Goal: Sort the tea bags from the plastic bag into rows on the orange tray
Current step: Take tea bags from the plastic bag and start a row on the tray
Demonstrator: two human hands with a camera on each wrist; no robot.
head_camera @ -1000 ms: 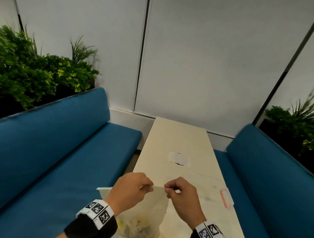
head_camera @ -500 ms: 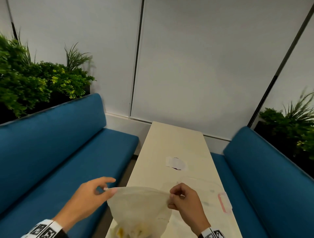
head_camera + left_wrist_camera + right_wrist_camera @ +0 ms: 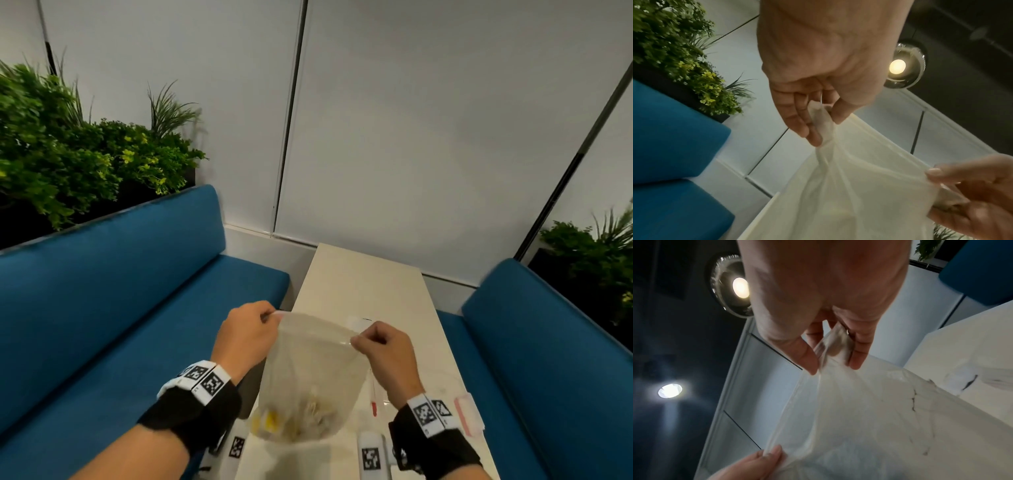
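The plastic bag hung in the air over the near end of the desk, held up by its top edge. It was thin and see-through, and it sagged and wrinkled, so it looked very soft and floppy. The tea bags sat in a small heap at the bottom, some with yellow on them. They looked light, and I think they would crush or tear if squeezed hard. The thin plastic looked slippery too, so a firm pinch on the rim seemed the best place to hold it.

The left hand pinched one side of the rim, with the thumb and fingers bunching the plastic into a twist. The right hand pinched the other side between thumb and fingers. The mouth of the bag was stretched between both hands. To get a tea bag out, I think one hand would have to let go and reach in, picking each one up gently by its edge.

I could not see an orange tray anywhere. A blue sofa stood on each side of the desk, with green plants behind.
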